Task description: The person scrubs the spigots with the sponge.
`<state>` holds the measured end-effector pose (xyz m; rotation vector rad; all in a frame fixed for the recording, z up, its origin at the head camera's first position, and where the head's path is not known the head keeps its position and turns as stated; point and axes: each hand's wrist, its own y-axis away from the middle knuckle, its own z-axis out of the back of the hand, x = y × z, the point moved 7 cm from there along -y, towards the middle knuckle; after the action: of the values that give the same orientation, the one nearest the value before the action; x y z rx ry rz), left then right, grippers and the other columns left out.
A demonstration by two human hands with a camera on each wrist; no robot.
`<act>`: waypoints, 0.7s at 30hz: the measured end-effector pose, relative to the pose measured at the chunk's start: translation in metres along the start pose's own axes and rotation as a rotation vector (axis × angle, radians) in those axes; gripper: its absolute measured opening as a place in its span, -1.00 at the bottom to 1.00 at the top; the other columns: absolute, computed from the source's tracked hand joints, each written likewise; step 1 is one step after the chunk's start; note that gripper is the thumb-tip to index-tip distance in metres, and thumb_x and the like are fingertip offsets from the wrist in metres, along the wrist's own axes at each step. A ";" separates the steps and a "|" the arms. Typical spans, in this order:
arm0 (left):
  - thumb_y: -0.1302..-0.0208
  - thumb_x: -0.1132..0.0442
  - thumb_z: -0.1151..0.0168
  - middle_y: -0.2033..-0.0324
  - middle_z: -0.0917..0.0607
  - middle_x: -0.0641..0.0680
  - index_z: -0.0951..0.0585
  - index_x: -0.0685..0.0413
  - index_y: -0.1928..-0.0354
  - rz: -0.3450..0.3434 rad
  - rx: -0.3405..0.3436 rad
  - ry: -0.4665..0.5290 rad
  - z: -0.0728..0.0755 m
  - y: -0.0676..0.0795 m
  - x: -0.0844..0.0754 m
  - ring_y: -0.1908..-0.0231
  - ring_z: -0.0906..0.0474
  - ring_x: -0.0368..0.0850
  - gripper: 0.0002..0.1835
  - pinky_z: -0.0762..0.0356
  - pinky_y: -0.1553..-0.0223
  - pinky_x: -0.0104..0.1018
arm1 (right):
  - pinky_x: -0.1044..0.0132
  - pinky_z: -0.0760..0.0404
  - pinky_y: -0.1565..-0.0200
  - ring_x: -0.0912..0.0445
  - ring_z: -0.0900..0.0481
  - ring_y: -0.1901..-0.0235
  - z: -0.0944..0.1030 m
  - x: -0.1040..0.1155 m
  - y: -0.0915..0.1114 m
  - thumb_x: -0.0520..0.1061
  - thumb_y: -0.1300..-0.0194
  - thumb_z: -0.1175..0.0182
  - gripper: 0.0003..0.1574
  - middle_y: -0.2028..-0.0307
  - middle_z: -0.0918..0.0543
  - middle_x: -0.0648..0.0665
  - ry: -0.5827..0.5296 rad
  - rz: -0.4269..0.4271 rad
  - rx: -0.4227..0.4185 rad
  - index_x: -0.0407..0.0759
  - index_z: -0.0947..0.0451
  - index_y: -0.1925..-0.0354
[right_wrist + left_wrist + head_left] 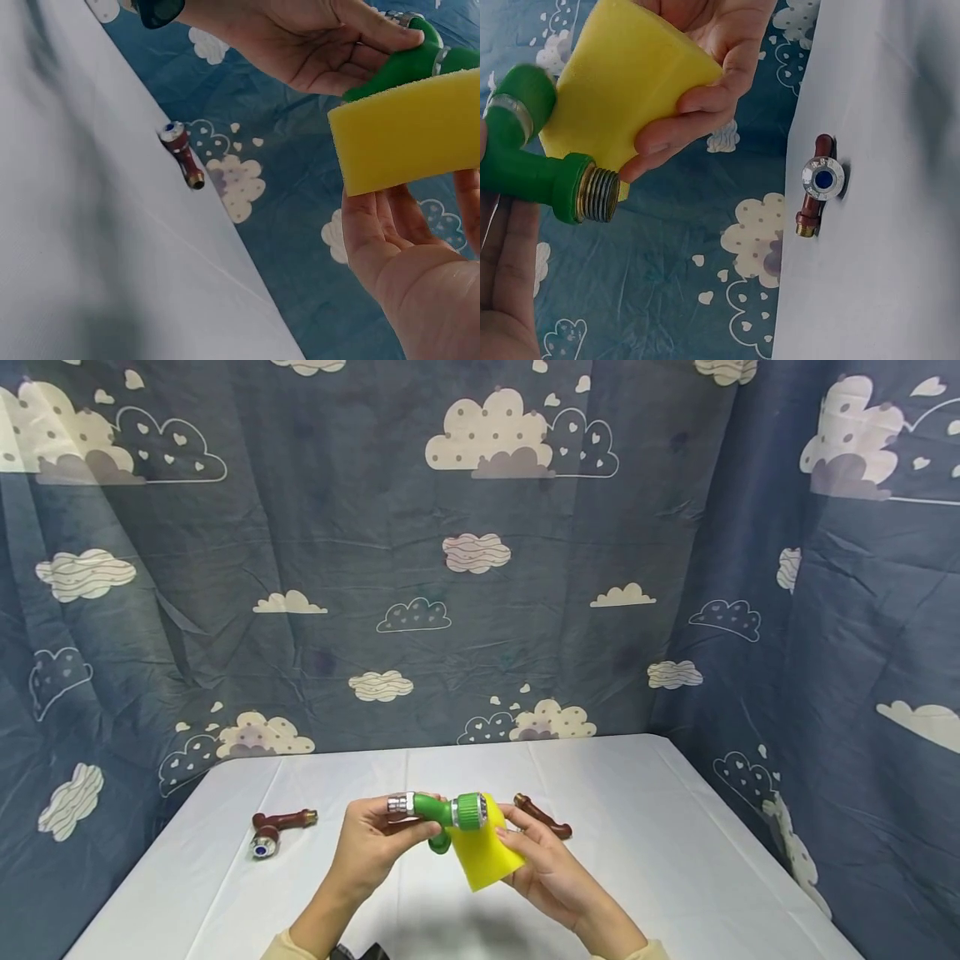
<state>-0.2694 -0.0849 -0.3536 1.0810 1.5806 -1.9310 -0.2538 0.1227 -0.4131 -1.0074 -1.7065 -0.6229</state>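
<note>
My left hand (363,852) grips a green angle valve (431,808) with silvery fittings, raised above the white table. A threaded metal outlet (600,193) on the valve shows in the left wrist view. In my right hand (551,881) is a yellow sponge (487,858), held between thumb and fingers. The sponge stands right against the valve's ribbed green knob (471,812) in the head view; whether they touch is hard to tell. From the right wrist, the sponge (412,135) covers part of the green valve (401,67).
On the table (337,902), a brown-red valve (285,821) with a silvery, blue-centred knob lies to the left. Another brown-red fitting (543,817) lies behind my right hand, partly hidden. Cloud-patterned blue curtains (375,543) hang behind the table and at both sides.
</note>
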 end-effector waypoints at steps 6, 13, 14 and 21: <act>-0.05 0.57 -0.59 0.16 -0.89 -0.15 -0.77 0.44 0.09 0.043 -0.142 -0.077 0.009 -0.001 0.005 0.15 -0.86 -0.23 -0.67 -0.85 0.11 -0.24 | 0.23 -0.76 -0.21 0.10 -0.66 -0.08 0.000 0.001 0.003 -0.15 -0.68 -0.04 -0.56 -0.16 -0.63 -0.05 -0.007 0.018 -0.007 -0.02 -0.36 -0.42; -0.05 0.49 -0.64 0.23 -0.89 0.11 -0.81 0.33 0.11 0.169 -0.238 -0.155 0.017 0.001 0.013 0.26 -0.86 -0.21 -0.69 -0.85 0.16 -0.31 | 0.25 -0.75 -0.18 0.09 -0.61 -0.07 0.003 0.012 0.006 -0.14 -0.67 -0.05 -0.64 -0.14 -0.60 -0.03 0.050 0.084 -0.060 0.05 -0.44 -0.32; -0.06 0.47 -0.65 0.23 -0.89 0.15 -0.82 0.32 0.11 0.178 -0.248 -0.163 0.017 0.001 0.013 0.28 -0.86 -0.21 -0.69 -0.84 0.16 -0.33 | 0.25 -0.75 -0.19 0.09 -0.60 -0.08 0.004 0.014 0.007 -0.15 -0.66 -0.06 -0.65 -0.15 -0.59 -0.03 0.062 0.097 -0.075 0.05 -0.45 -0.32; -0.09 0.39 -0.66 0.34 -0.87 0.14 -0.82 0.24 0.17 0.209 -0.266 -0.204 0.019 0.000 0.013 0.33 -0.84 -0.23 -0.74 -0.83 0.17 -0.38 | 0.21 -0.74 -0.18 -0.01 -0.58 -0.13 0.014 0.029 0.006 -0.18 -0.59 -0.18 -0.57 -0.18 -0.56 -0.14 0.165 0.201 -0.298 -0.14 -0.42 -0.34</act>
<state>-0.2834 -0.1010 -0.3630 0.8714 1.4958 -1.5868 -0.2591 0.1463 -0.3907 -1.2809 -1.3731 -0.8192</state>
